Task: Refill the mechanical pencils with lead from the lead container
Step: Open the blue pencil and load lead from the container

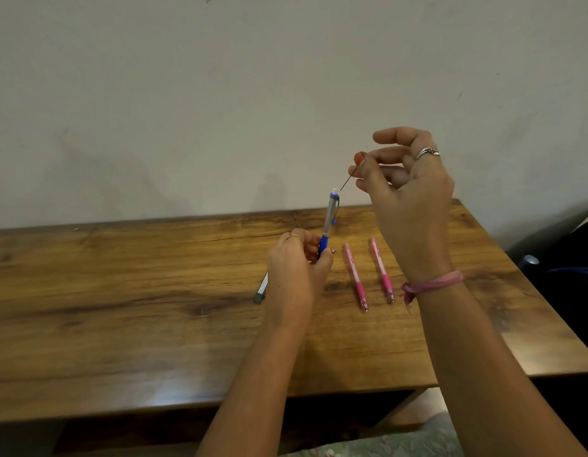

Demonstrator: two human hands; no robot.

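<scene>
Head view: the left hand [297, 265] holds a blue pencil [328, 222] upright above the middle of the tabletop [121, 291], nearer its far edge. The fingers [310, 247] are closed around the blue grip at the lower end; the open top end points up.

The right hand [408, 192] is raised above and to the right of the pencil top. Thumb and forefinger are pinched shut on the upper end of a single lead [348, 180]; the other fingers are spread loosely and hold nothing. The lead slants down and to the left, and its free lower tip sits at or just beside the rim of the pencil top. Whether the tip has entered the opening cannot be told.

Handling, as a judgement: the lead is very light, thin, stiff and brittle. It will likely snap under side load or a hard pinch. Hold it lightly near the upper end, line it up with the barrel, and let it slide in without force. The pencil is light and rigid; its grip gives a firm hold.

Two pink pencils [355, 278] [381, 270] lie side by side on the tabletop, just right of the left hand and apart from each other. The lead container [261, 289] lies flat just left of the left wrist.
</scene>
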